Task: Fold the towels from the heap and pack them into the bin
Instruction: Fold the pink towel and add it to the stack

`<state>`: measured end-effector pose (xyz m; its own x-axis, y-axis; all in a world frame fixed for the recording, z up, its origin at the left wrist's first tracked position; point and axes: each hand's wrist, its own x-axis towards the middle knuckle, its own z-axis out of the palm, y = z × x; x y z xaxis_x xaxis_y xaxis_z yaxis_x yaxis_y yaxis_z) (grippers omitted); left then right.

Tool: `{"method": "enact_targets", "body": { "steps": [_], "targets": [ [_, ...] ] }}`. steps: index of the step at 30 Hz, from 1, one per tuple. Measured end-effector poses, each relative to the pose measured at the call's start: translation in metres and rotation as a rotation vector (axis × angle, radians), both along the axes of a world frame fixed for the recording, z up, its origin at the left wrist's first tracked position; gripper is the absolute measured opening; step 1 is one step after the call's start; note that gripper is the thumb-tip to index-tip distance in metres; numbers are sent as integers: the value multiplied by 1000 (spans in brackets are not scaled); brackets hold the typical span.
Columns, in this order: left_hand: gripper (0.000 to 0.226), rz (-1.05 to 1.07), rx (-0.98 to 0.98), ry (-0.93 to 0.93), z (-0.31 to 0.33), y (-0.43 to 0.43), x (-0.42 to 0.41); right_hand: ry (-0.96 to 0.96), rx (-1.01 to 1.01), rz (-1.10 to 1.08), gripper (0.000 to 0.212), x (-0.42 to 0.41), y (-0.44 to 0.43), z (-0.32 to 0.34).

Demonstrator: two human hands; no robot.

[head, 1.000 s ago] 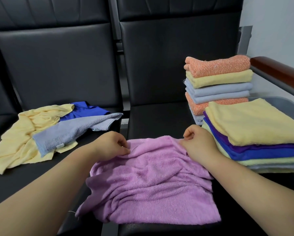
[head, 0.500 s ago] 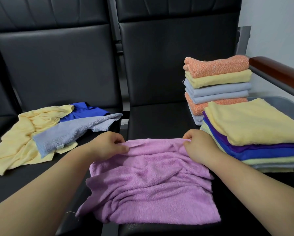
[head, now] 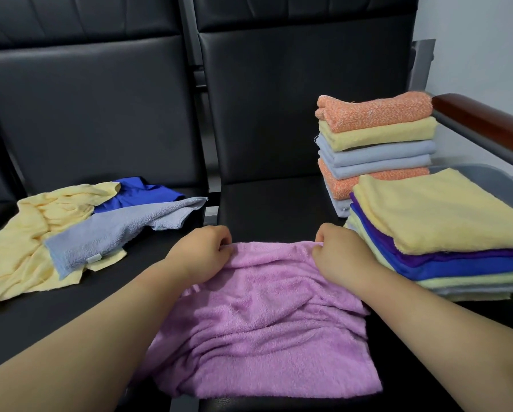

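A wrinkled pink towel (head: 264, 331) lies spread on the black seat in front of me. My left hand (head: 203, 251) pinches its far left corner and my right hand (head: 338, 251) pinches its far right corner, pulling the far edge straight. On the left seat lies the heap: a yellow towel (head: 26, 248), a grey-blue towel (head: 106, 233) and a blue one (head: 139, 193). At the right a grey bin (head: 493, 176) holds folded towels with a yellow one (head: 439, 209) on top. Behind it stands a second folded stack topped by an orange towel (head: 374, 111).
Black padded seat backs (head: 293, 93) rise behind both seats. A wooden armrest (head: 481, 120) runs along the right side above the bin. A gap with a metal frame (head: 210, 203) separates the two seats.
Both hands have drawn the pink towel's far edge outward and away from me, so that edge now lies straighter and wider.
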<state>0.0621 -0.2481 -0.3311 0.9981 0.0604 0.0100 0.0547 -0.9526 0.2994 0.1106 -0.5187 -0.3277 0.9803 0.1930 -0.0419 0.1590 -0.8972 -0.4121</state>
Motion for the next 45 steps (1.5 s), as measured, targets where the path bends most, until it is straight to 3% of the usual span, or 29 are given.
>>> {"method": "enact_targets", "body": {
  "steps": [7,11,14,22,29,33,45],
  "targets": [
    [17,107,-81,-14,-7,-4,5,-12,-43,14,7,2,2,1],
    [9,73,-124,19,-7,-3,8,24,-102,20,26,2,4,3],
    [7,29,-112,110,0,-4,5,46,-160,55,24,1,6,4],
    [18,-15,-208,92,34,4,-24,-108,29,76,10,-22,10,22],
    [29,26,-130,-68,61,23,-59,-273,99,102,12,-38,12,51],
    [34,58,-63,-54,70,38,-80,-297,144,100,15,-41,6,56],
    [10,138,55,109,85,42,-100,-319,192,82,12,-35,-2,53]
  ]
}}
